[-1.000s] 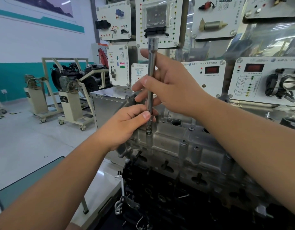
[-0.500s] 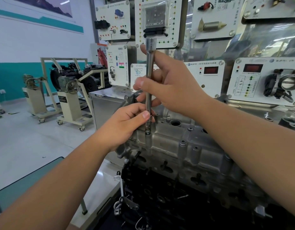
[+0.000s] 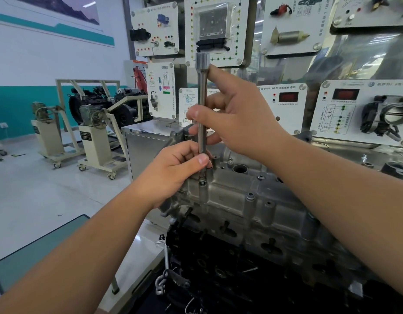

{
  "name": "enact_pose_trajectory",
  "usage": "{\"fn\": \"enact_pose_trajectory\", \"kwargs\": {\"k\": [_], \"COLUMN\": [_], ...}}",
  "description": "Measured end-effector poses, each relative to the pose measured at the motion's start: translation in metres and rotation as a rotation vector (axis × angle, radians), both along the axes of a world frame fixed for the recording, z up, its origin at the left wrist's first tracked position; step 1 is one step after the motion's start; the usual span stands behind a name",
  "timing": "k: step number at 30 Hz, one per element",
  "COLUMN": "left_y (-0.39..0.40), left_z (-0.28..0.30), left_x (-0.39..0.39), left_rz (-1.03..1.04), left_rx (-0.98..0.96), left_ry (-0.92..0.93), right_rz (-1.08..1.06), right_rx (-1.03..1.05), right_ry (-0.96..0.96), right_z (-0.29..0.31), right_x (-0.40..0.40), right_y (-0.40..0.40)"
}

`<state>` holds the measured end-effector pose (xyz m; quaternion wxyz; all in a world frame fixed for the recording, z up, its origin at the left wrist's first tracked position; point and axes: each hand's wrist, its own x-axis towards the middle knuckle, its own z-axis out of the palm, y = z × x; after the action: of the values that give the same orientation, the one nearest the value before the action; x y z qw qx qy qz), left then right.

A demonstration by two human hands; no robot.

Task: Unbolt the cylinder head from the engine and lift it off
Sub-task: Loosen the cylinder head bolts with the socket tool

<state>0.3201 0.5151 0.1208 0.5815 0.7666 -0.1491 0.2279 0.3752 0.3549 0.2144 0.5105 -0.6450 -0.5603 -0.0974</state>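
A long steel socket extension bar [image 3: 202,87] stands upright on a bolt [image 3: 202,182] at the near-left corner of the grey aluminium cylinder head [image 3: 246,200]. My right hand [image 3: 239,118] grips the bar's upper half, thumb and fingers wrapped round it. My left hand [image 3: 173,171] pinches the bar's lower end just above the bolt. The head sits on the dark engine block [image 3: 230,275]. Other bolts [image 3: 250,197] show along the head's near edge.
Training panels [image 3: 216,30] with sensors hang right behind the engine. A throttle body [image 3: 386,116] is mounted at the right. Engine stands on castors [image 3: 98,141] fill the floor at the left. A steel cabinet [image 3: 141,148] stands behind the head. A green-topped table [image 3: 37,252] lies lower left.
My right hand has slid slightly along the bar and its fingers have shifted round it. The bar and my left hand stay on the same bolt.
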Motion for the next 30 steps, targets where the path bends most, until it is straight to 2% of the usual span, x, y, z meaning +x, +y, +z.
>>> {"fn": "enact_pose_trajectory", "kwargs": {"k": [15, 30], "left_y": [-0.0014, -0.0031], "left_z": [0.0033, 0.0045], "left_x": [-0.0048, -0.0037], "left_rz": [-0.032, -0.042], "left_rx": [-0.033, -0.085], "left_ry": [0.056, 0.049], "right_rz": [0.123, 0.076], "right_rx": [-0.030, 0.007], "right_ry": [0.063, 0.019], "right_z": [0.0006, -0.0008], "right_x": [-0.0021, -0.0031], "right_y": [-0.0027, -0.0008]}}
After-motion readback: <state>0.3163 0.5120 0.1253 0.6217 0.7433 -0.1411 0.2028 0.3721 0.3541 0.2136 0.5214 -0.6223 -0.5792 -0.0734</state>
